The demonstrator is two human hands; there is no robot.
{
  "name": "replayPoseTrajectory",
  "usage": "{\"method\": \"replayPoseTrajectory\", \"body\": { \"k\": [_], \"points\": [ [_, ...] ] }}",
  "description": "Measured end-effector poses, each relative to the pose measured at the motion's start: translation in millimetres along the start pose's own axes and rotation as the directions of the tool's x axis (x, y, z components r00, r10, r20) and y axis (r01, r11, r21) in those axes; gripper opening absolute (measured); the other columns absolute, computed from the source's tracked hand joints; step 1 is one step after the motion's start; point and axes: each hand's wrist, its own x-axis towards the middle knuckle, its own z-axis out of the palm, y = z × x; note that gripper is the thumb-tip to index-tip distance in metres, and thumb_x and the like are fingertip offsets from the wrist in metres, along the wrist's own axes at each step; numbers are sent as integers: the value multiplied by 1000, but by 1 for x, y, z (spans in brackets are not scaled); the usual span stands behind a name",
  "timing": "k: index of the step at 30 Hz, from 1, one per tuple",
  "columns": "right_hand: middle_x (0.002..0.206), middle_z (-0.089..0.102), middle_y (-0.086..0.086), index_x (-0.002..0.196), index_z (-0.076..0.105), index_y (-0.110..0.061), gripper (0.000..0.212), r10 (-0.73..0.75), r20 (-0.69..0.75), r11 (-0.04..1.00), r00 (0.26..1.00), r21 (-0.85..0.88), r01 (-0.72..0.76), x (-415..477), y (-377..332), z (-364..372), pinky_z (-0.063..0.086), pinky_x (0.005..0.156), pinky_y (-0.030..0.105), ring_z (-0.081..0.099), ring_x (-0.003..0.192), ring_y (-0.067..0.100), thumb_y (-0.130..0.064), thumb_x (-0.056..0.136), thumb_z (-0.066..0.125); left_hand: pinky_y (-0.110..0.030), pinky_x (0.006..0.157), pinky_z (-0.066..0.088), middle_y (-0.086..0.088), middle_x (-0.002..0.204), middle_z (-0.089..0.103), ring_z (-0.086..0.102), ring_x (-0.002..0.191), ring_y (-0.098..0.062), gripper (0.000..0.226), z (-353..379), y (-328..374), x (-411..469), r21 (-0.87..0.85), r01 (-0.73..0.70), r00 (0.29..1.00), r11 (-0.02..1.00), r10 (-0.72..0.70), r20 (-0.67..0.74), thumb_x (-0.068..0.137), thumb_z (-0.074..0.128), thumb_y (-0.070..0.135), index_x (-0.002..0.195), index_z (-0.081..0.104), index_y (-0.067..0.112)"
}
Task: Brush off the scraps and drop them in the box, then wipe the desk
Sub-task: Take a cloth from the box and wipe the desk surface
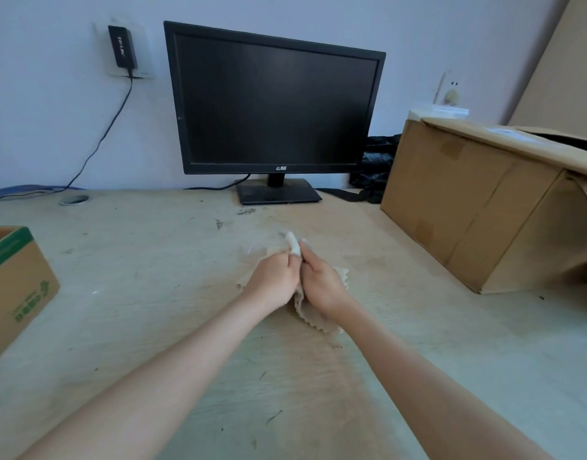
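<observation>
My left hand and my right hand meet at the middle of the wooden desk. Both grip a beige cloth with a wavy edge that hangs under them onto the desk. A white rolled bit of the cloth sticks up between my fingers. Small dark scraps lie on the desk near the monitor's foot, and more specks are scattered toward me. A small cardboard box with a green rim stands open at the left edge.
A black monitor stands at the back, its cable running left. A large cardboard box fills the right side. A black bag lies between them. An adapter hangs on the wall, and a cable hole sits back left.
</observation>
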Motion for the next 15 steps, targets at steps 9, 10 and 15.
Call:
{"method": "replayPoseTrajectory", "body": {
  "k": [9, 10, 15],
  "points": [
    [75, 62, -6, 75, 68, -26, 37, 277, -73, 594, 958, 796, -112, 4, -14, -23, 42, 75, 25, 63, 78, 12, -43, 93, 40, -27, 89, 43, 5, 107, 61, 56, 101, -12, 40, 25, 57, 7, -810, 298, 951, 506, -81, 299, 97, 31, 36, 122, 57, 20],
    [69, 56, -6, 69, 61, -26, 32, 279, -69, 601, 958, 791, -118, 6, -19, -29, 41, 71, 24, 58, 69, 12, -41, 91, 43, -27, 85, 43, 2, 99, 62, 55, 100, -15, 38, 26, 61, 10, -846, 321, 943, 425, -63, 326, 96, 31, 37, 109, 62, 18],
    [79, 63, 4, 107, 61, -15, 22, 350, -246, 691, 904, 719, -72, 18, -26, -62, 49, 73, 30, 62, 76, 18, -10, 95, 43, -32, 93, 41, -10, 125, 56, 54, 109, -20, 55, 13, 63, 24, -878, 353, 907, 323, 112, 405, 97, 13, 40, 122, 53, 13]
  ]
}}
